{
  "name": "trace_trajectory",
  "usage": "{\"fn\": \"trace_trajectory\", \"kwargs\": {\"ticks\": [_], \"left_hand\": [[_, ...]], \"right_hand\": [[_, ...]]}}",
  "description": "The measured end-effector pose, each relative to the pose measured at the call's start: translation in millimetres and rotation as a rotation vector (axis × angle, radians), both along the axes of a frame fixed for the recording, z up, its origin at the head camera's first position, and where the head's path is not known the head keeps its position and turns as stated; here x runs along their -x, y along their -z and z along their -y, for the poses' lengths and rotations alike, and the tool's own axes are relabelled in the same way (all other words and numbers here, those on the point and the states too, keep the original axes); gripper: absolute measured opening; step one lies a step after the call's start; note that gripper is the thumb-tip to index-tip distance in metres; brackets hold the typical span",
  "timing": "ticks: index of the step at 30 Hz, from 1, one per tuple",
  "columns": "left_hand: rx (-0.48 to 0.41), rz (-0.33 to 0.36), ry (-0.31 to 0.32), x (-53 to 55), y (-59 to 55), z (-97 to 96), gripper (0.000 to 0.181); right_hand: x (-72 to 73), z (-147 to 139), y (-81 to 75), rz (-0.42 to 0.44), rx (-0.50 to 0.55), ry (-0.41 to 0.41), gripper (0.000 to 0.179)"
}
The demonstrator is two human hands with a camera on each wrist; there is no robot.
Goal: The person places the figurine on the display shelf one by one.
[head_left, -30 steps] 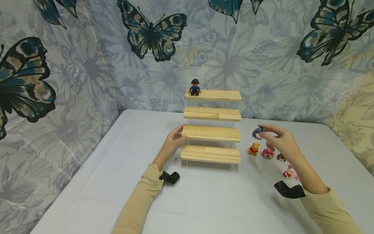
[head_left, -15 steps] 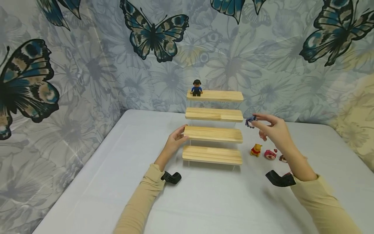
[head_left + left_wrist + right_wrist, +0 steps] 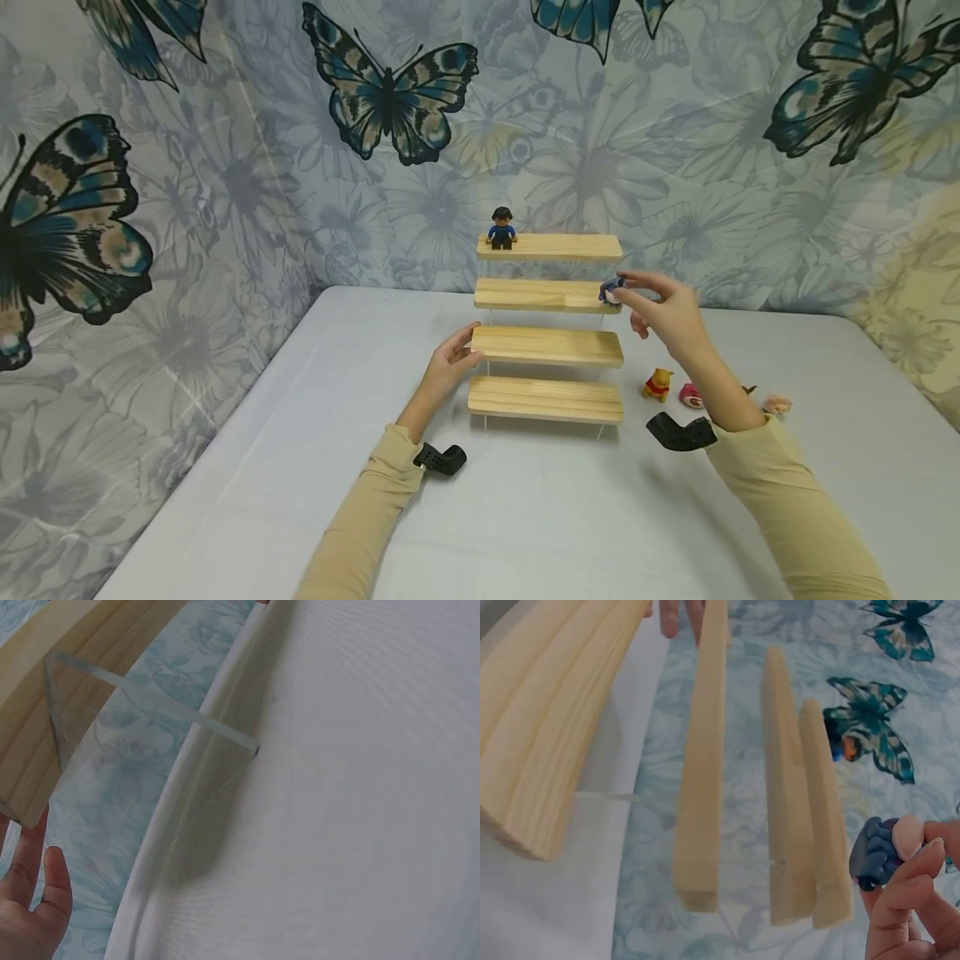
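Note:
The left hand (image 3: 444, 367) holds the left end of a wooden step shelf (image 3: 547, 344), at its second board from the bottom. In the left wrist view its fingers (image 3: 26, 862) meet the board's end, partly hidden. Between thumb and fingertips the right hand (image 3: 669, 323) pinches a small blue donkey figurine (image 3: 611, 292) with a pink patch. From the head, the donkey overlaps the right end of the second board from the top; whether it touches cannot be told. The right wrist view has the donkey figurine (image 3: 877, 851) beside the board ends.
A dark-haired toy figure (image 3: 502, 229) in blue stands at the top board's left end. Right of the shelf, a yellow bear figurine (image 3: 657, 384) and a pink figurine (image 3: 692, 396) sit on the white table (image 3: 540, 517), with others partly behind the right arm.
The right hand has carried the donkey figurine left and away from the person, from above the other figurines to the shelf's right side. The left hand stays at the shelf.

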State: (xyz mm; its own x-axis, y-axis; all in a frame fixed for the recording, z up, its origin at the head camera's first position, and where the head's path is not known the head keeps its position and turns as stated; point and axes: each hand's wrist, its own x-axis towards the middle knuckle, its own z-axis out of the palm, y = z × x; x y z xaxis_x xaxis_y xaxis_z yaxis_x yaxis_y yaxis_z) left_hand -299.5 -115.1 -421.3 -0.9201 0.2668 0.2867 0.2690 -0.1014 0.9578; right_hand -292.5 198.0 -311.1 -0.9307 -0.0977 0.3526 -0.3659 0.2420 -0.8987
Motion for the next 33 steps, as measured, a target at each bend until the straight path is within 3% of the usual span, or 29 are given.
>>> {"fn": "trace_trajectory", "kwargs": {"ticks": [3,14,29,33], "left_hand": [[-0.004,0.007,-0.004,-0.5,1.3,0.7,0.054],[0.001,0.028,0.011,-1.8,1.8,2.4,0.053],[-0.008,-0.015,0.011,-0.6,2.3,0.3,0.053],[0.009,0.022,0.011,-8.6,-7.4,2.0,0.053]], "right_hand": [[0.4,9,-9.6,0.003,-0.052,0.039,0.047],[11.1,25,-26.3,0.012,-0.075,0.039,0.049],[26.9,46,-37.7,0.027,0.072,-0.079,0.046],[33.2,57,-36.6,0.012,0.053,-0.083,0.045]]}}
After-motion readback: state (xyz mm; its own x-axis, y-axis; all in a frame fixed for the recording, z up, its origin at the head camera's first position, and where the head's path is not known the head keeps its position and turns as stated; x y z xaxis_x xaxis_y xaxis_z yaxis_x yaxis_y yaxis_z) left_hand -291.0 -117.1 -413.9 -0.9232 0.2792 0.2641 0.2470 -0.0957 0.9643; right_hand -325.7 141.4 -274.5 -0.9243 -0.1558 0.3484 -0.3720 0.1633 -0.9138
